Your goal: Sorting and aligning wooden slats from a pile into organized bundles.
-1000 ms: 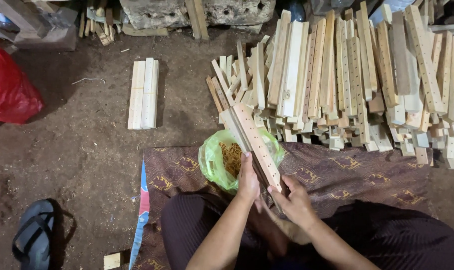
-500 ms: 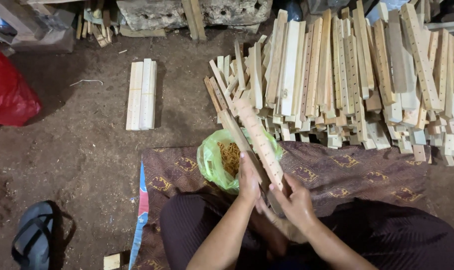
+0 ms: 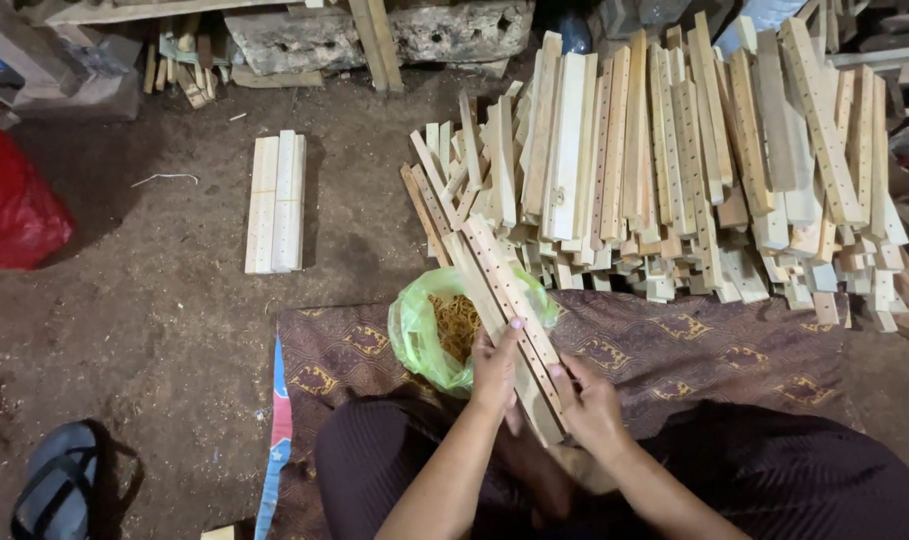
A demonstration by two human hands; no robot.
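My left hand point(image 3: 497, 368) and my right hand point(image 3: 590, 403) both grip a long wooden slat point(image 3: 503, 292) with a row of small holes along it. The slat slants from my lap up and to the left, its far end over the pile. My left hand clasps its left edge, my right hand its lower right side. Just left of the slat lies an open green plastic bag point(image 3: 421, 331) with small yellowish pieces point(image 3: 457, 322) inside. I sit on a patterned brown cloth point(image 3: 695, 345).
A big pile of similar drilled wooden slats point(image 3: 675, 170) fills the ground ahead and to the right. A few slats point(image 3: 277, 203) lie side by side on the dirt at left. A red bag point(image 3: 10, 205) and a dark sandal point(image 3: 57, 487) are far left.
The slat has shifted slightly in my hands and my fingers have regripped it; the view has tilted a little. Everything else stays put.
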